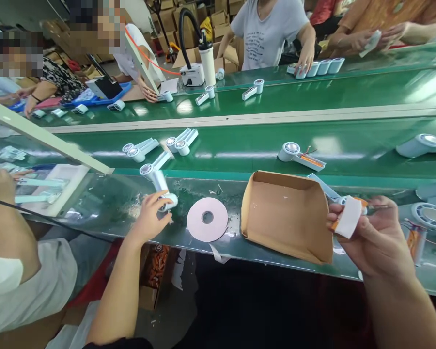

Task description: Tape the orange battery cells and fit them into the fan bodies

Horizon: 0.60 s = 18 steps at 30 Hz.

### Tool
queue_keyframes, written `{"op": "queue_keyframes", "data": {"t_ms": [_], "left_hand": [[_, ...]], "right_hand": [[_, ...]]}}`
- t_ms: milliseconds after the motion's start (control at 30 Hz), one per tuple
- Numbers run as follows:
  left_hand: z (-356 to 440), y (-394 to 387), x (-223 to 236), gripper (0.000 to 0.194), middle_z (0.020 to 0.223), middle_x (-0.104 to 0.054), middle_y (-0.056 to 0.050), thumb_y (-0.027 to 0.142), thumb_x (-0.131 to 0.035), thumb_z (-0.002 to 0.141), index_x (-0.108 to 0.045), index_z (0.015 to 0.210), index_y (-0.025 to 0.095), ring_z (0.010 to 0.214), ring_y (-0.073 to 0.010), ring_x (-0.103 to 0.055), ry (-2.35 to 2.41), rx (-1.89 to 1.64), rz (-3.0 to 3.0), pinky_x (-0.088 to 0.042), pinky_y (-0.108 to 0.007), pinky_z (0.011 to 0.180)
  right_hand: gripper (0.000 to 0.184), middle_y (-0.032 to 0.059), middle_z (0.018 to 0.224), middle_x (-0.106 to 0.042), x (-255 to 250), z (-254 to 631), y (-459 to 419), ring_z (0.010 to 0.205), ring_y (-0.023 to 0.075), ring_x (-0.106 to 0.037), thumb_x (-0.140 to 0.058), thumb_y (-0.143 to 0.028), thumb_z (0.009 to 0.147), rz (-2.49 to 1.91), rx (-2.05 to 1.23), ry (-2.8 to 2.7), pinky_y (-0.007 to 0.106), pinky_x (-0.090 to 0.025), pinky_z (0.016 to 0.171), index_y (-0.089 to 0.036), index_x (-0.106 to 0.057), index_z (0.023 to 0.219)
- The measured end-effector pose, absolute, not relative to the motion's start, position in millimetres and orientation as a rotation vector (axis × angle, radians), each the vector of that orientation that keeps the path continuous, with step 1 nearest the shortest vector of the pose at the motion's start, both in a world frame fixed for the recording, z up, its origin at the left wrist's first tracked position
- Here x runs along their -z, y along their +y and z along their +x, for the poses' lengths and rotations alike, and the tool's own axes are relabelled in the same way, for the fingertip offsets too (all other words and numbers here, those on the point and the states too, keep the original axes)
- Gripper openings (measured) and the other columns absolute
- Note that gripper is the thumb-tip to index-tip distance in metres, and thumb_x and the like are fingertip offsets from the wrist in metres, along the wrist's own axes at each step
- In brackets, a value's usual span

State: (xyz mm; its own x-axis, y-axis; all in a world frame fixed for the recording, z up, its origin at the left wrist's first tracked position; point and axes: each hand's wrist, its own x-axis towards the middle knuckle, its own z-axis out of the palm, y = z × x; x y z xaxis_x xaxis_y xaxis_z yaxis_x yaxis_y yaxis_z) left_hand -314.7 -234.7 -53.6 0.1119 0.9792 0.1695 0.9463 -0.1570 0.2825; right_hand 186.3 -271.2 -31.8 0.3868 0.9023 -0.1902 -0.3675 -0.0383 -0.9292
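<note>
My left hand [147,223] has the blue casing [160,181] lightly by its round end, left of the tape roll [193,219]; my right hand [385,237] pinches the white patch [350,217] beside the carton tray [287,213], best kept flat.

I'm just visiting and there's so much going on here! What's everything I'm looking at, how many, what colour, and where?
Belts: two, green, across the middle
Fan-like units: many, pale blue, mostly on belts
Worktop: one, dark green, nearest
Open tray: one, brown, on worktop
Flat roll: one, pinkish white, left of tray
Held unit: one, pale blue, left hand
White pad: one, with something orange, right hand
Lower box: one, brown, orange pieces inside, below worktop
Hose: one, black, behind far belt
Cartons: several, brown, background
Co-workers: several, around belts
Person's hands: two, left, right
</note>
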Motion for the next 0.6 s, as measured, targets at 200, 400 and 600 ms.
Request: {"op": "queue_keyframes", "data": {"t_ms": [200, 400, 600], "left_hand": [[-277, -218, 65, 0.034, 0.128, -0.068, -0.014, 0.044, -0.065, 0.092, -0.07, 0.118, 0.022, 0.117, -0.0296, -0.068, 2.094, -0.633, 2.283, -0.06, -0.041, 0.094], [-253, -180, 36, 0.038, 0.124, -0.075, -0.011, 0.044, -0.062, 0.097, -0.069, 0.131, 0.027, 0.105, -0.0325, -0.073, 2.018, 0.045, 2.498, -0.06, -0.04, 0.08], [-157, -53, 25, 0.033, 0.138, -0.067, -0.01, 0.037, -0.062, 0.099, -0.073, 0.128, 0.028, 0.129, -0.0283, -0.061, 1.112, 0.088, 2.831, -0.05, -0.04, 0.111]], "right_hand": [[0.071, 0.0042, 0.081, -0.078, 28, 202, -292, 0.061, 0.0305, -0.076, -0.107, -0.052, 0.037, -1.284, -1.084, -0.512, 0.046, -0.062, 0.055, -0.028, -0.047, 0.066], [0.078, 0.0052, 0.075, -0.078, 23, 228, -296, 0.057, 0.0342, -0.076, -0.105, -0.051, 0.04, -1.364, -1.031, -0.509, 0.049, -0.064, 0.052, -0.051, -0.07, 0.111], [0.063, 0.0023, 0.082, -0.081, 7, 209, -227, 0.067, 0.0264, -0.08, -0.101, -0.051, 0.058, -1.112, -1.176, -0.908, 0.043, -0.068, 0.067, -0.032, -0.069, 0.109]]}}
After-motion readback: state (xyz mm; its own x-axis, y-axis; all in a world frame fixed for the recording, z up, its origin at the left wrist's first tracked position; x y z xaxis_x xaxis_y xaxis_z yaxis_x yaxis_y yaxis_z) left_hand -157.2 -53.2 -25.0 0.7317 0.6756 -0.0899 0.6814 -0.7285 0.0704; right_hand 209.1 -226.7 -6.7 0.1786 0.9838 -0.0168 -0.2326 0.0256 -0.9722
